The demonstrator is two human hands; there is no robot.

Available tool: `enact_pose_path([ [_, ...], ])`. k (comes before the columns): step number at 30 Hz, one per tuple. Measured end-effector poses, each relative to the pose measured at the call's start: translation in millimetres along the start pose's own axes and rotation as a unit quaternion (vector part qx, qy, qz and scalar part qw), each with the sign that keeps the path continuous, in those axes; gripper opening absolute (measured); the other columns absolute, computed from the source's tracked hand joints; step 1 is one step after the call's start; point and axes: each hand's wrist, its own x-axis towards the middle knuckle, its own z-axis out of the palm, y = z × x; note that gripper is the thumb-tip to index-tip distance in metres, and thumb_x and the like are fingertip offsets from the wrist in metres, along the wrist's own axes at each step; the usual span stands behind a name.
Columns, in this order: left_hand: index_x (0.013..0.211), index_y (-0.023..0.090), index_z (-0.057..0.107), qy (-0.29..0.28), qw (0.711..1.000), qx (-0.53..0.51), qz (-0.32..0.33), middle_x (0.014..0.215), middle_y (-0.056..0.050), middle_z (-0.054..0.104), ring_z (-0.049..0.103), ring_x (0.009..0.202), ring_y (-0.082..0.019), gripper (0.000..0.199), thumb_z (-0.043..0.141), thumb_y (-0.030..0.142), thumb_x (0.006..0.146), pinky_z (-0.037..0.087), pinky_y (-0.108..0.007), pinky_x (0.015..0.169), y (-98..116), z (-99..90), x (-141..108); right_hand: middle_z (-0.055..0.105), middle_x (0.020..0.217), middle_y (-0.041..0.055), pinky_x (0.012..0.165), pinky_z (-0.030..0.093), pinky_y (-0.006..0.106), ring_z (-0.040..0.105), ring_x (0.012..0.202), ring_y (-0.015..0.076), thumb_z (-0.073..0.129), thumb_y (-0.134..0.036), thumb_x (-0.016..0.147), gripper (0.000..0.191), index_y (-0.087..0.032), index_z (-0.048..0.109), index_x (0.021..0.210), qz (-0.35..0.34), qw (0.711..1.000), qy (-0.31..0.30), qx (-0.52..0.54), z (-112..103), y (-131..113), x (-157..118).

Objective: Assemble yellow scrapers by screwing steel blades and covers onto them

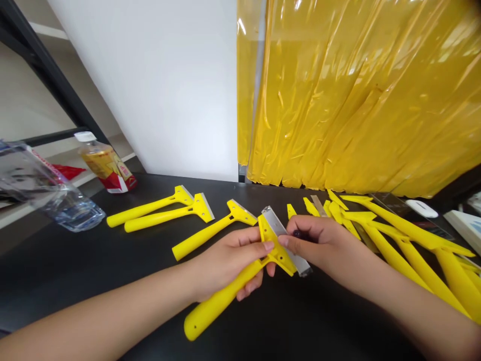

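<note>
A yellow scraper (225, 296) slants across the middle of the view, its handle toward me. My left hand (233, 258) grips it just below the wide head, thumb on top and fingers curled underneath. Along the head's far edge lies a silver metal blade (276, 225), with dark, shiny material at its lower end. My right hand (319, 240) pinches this blade, its thumb tip resting on the metal. A small dark object (297, 234) shows between the right fingers; its kind is hidden. Three yellow scrapers with blades, the nearest one (206, 235) included, lie beyond my left hand.
Several yellow scraper handles (398, 260) and small yellow pieces (336, 213) are heaped at the right on the black table (150, 296). A drink bottle (107, 165) and a clear plastic bottle (71, 205) are at the left. Yellow plastic sheeting (356, 100) hangs behind.
</note>
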Motion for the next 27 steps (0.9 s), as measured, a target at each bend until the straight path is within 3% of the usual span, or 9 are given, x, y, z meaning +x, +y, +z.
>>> enact_pose_path([
  [11,0.106,0.02,0.059,0.027,0.996,0.08,0.033,0.08,0.0,0.063,0.054,0.047,-0.007,0.03,0.054,0.05,0.102,0.044,-0.014,0.037,-3.1,2.6,-2.2,0.045,0.068,-0.0061,0.06,0.031,0.027,0.04,0.066,0.0122,0.067,-0.049,0.093,0.037,-0.022,0.053,0.071,0.009,1.0,-0.006,0.006,8.9,7.2,3.8],
  [19,0.088,0.022,0.053,0.038,0.995,0.093,0.007,0.06,0.006,0.054,0.05,0.038,-0.008,0.037,0.058,0.056,0.099,0.04,-0.014,0.03,-7.7,2.2,-0.3,0.045,0.068,-0.0062,0.06,0.032,0.027,0.04,0.066,0.012,0.064,-0.049,0.093,0.037,-0.022,0.053,0.072,0.021,0.998,-0.05,0.016,19.6,9.5,2.1],
  [27,0.084,0.02,0.054,0.046,0.994,0.094,0.009,0.061,0.005,0.055,0.05,0.038,-0.008,0.042,0.054,0.059,0.099,0.041,-0.015,0.03,-5.5,1.1,2.2,0.05,0.072,-0.0058,0.063,0.034,0.027,0.043,0.068,0.012,0.06,-0.043,0.098,0.026,-0.022,0.061,0.081,0.004,0.997,-0.071,0.018,9.4,5.6,1.7],
])
